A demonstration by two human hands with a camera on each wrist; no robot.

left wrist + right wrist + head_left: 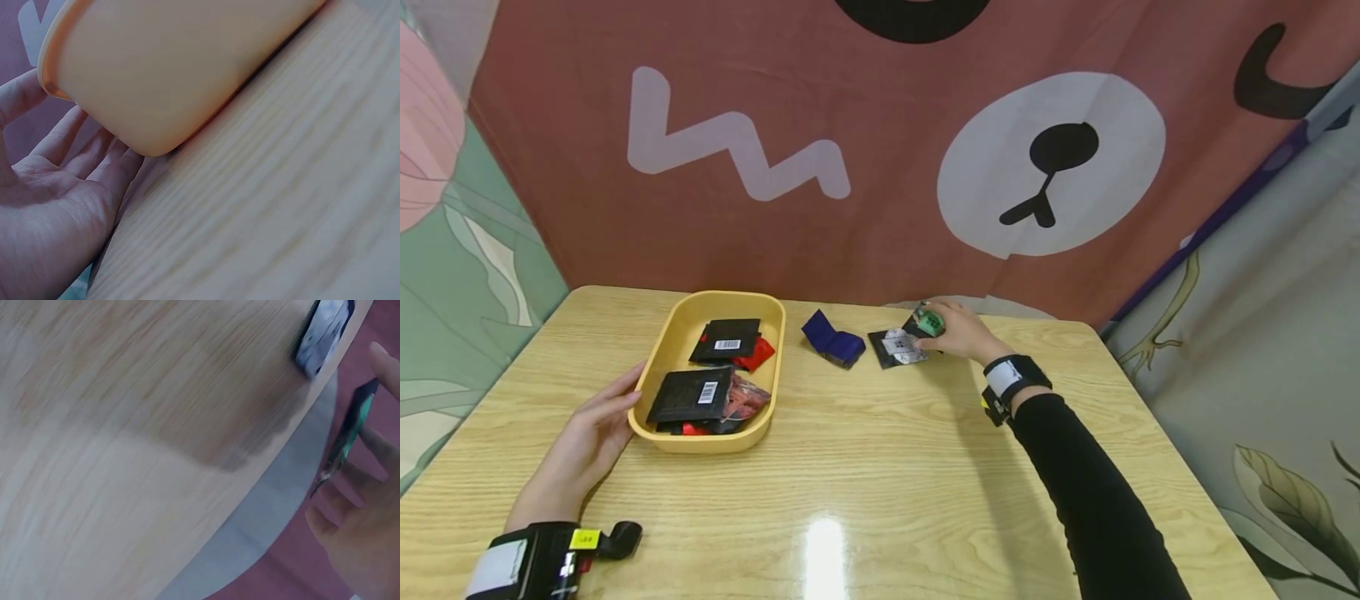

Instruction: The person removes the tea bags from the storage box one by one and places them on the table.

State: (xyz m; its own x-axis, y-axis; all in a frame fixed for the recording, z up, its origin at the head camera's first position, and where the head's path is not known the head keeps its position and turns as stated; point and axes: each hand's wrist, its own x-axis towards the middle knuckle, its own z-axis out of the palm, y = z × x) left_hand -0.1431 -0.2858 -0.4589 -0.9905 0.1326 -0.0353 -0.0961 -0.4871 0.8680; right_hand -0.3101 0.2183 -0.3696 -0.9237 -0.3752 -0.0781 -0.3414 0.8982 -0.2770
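My left hand rests against the near left side of a yellow plastic tray, its thumb by the rim. The left wrist view shows its fingers fairly straight along the tray's outer wall. My right hand, at the table's far edge, holds a small black-and-green flat packet between thumb and fingers. Seen from the right wrist, that packet is edge-on and raised off the table. Just below and left of this hand lies a black packet with a silver-grey print.
Inside the tray are several black packets with white barcode labels, plus red ones. A dark blue folded packet lies between the tray and the grey-printed one. Behind the wooden table hangs a reddish-brown curtain.
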